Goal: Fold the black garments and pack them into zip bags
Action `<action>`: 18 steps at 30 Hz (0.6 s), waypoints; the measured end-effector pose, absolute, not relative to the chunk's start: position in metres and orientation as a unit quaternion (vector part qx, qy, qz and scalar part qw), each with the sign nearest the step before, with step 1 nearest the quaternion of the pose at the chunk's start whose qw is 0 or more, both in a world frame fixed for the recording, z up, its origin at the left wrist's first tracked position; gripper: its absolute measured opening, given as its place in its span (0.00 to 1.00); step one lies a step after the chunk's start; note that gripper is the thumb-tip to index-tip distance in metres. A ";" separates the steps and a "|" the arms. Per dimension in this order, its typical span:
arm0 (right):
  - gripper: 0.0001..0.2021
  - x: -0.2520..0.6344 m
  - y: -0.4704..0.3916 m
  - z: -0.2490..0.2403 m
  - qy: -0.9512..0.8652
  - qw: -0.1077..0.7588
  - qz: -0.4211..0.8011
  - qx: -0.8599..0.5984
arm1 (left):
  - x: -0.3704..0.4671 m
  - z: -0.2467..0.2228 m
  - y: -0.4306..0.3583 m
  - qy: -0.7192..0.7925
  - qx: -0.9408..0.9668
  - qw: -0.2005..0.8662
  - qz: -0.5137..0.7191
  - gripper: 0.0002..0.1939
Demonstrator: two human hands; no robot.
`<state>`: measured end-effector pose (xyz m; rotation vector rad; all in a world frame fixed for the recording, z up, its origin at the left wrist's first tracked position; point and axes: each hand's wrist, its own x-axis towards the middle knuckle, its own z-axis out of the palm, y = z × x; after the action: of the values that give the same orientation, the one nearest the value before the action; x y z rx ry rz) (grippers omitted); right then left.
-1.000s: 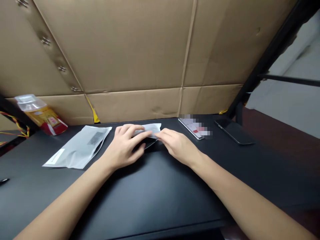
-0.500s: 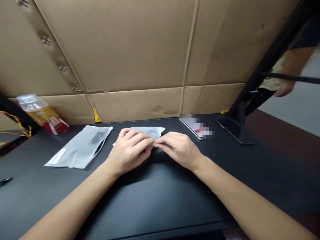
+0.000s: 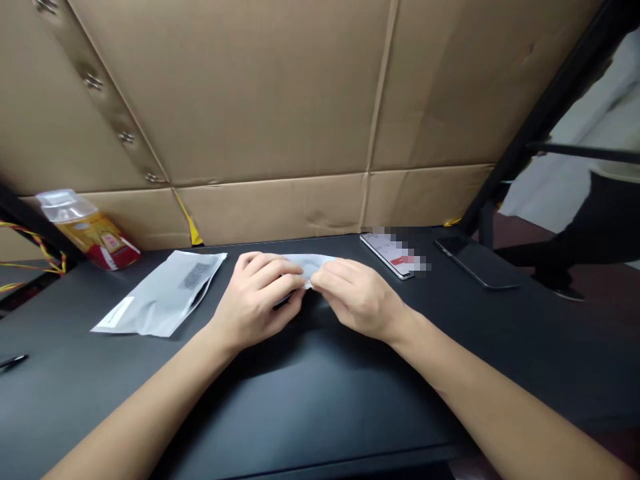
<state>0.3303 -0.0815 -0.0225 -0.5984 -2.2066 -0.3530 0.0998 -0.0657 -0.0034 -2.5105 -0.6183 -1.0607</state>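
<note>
Between my two hands is a whitish translucent plastic bag (image 3: 311, 264), mostly covered by my fingers. My left hand (image 3: 264, 293) pinches its near edge, thumb below and fingers on top. Right beside it, my right hand (image 3: 357, 297) is closed on the same edge, its fingertips almost touching the left ones. What the bag contains, if anything, I cannot see. To the left on the black table (image 3: 310, 407) lies a second, larger frosted plastic bag (image 3: 160, 293) with a white label and a dark printed patch.
Behind stands a brown cardboard wall (image 3: 270, 100). A lit phone (image 3: 385, 255) and a dark phone (image 3: 475, 262) lie to the right. At the back left is a yellow-red container (image 3: 97, 237) with a clear lid; a pen (image 3: 13, 362) lies at the left edge. A person's dark-clothed leg (image 3: 595, 220) shows beyond the frame.
My right hand has curled tighter and shifted slightly, and the small bag's far edge now bows up between my hands. At the right, the person beyond the table has moved.
</note>
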 end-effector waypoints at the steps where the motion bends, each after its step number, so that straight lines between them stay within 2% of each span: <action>1: 0.10 0.329 -0.082 -0.022 -0.867 0.407 -0.152 -0.243 | 0.100 -0.003 -0.066 -0.221 -0.882 0.168 -0.380 0.06; 9: 0.10 0.320 -0.088 -0.018 -0.846 0.418 -0.147 -0.298 | 0.098 0.001 -0.063 -0.217 -0.873 0.181 -0.398 0.07; 18: 0.08 0.327 -0.089 -0.018 -0.845 0.447 -0.100 -0.274 | 0.097 -0.001 -0.066 -0.203 -0.881 0.193 -0.382 0.08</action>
<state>0.3273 -0.0894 -0.0181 -0.6778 -2.0929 -0.2474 0.0973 -0.0664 -0.0010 -2.4708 -0.5690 -1.0727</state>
